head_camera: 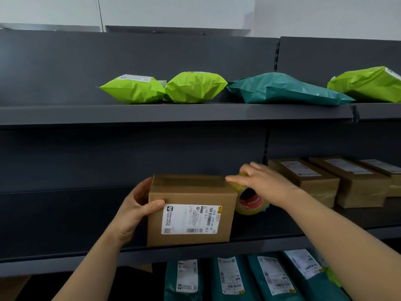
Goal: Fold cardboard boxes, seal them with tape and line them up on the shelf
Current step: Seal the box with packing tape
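A: Where is the brown cardboard box with the white label (pixel 191 210)?

B: It stands on the dark grey middle shelf (pixel 65 260). The left hand (pixel 135 210) grips its left side.

A: And the right hand (pixel 263 182)?

B: It grips the clear tape roll (pixel 250 202), pressed at the box's top right corner. Three brown boxes (pixel 329 180) sit further right.

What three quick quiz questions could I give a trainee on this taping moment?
1. True or false: the left hand steadies the cardboard box by its side.
2. What does the right hand hold? A. scissors B. tape roll C. marker
3. How many green mailers lie on the top shelf?

Key: 1 true; 2 B; 3 four, three lime and one teal.
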